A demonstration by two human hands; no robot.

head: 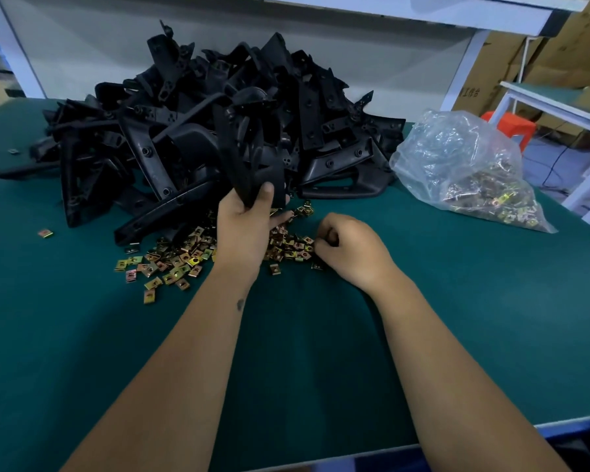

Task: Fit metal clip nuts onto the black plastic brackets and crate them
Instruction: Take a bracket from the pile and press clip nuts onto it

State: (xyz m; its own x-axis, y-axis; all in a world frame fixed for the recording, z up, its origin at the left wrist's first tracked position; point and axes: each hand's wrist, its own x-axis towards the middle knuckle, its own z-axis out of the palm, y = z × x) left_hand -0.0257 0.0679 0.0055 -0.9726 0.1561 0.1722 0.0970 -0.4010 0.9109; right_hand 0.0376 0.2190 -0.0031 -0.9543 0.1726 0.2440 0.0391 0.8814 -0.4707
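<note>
A big heap of black plastic brackets (191,131) lies at the back of the green table (82,335). My left hand (244,229) grips one black bracket (249,155) by its lower end and holds it upright in front of the heap. Loose brass-coloured clip nuts (174,264) are scattered on the table under and between my hands. My right hand (349,248) rests among the nuts at the scatter's right edge, fingers curled inward and pinching at a clip nut; the nut itself is hidden by the fingers.
A clear plastic bag of clip nuts (470,172) lies at the right of the table. Single stray nuts (45,234) lie at the left. A blue crate edge (579,444) shows at the bottom right. A white shelf (423,11) runs overhead.
</note>
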